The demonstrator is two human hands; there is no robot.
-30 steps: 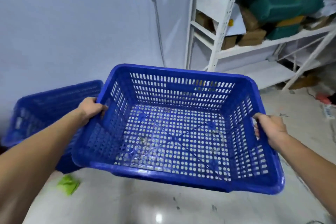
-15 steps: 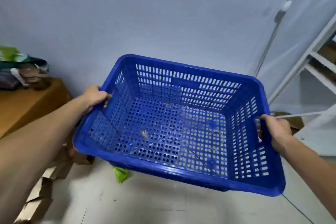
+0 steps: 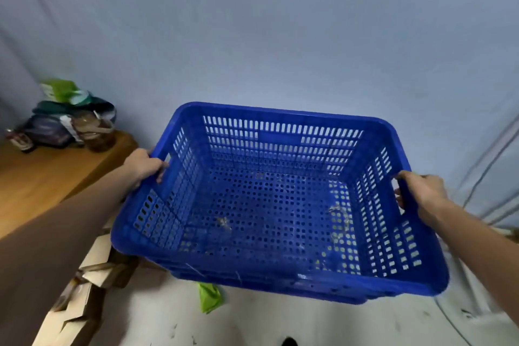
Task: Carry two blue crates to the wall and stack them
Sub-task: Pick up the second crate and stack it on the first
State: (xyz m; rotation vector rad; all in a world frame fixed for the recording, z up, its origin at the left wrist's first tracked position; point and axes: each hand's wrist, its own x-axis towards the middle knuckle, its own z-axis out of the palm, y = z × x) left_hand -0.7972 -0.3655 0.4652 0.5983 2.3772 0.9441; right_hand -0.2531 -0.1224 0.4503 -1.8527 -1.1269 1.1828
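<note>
Crate in hand: I hold one blue crate (image 3: 269,205) level in front of my chest, clear of the floor (image 3: 280,323), its open top facing up at me.
Left grip: my left hand (image 3: 144,167) is closed over the rim at the crate's left short end, fingers curled through the handle slot.
Right grip: my right hand (image 3: 421,194) is closed the same way on the right short end, thumb over the rim.
Long axis: the crate's long side runs left to right between my two hands, roughly parallel to the wall (image 3: 280,36) ahead.
Second crate: darker ribbed blue plastic shows directly beneath the near rim; I cannot tell whether it is a second crate (image 3: 252,279) on the floor or the underside of the one I hold.
Wall relation: the far long rim points at the wall, which fills the view straight ahead and appears close; neither hand is clearly nearer to it.
Left side: a wooden bench (image 3: 56,177) with bags (image 3: 64,126) on it stands just beside my left forearm, with cardboard (image 3: 84,289) under it.
Floor: a green scrap (image 3: 209,296) lies below the near rim.
Judgement: the coming move seems to be a straight lowering, both ends kept level so the crate seats squarely.
</note>
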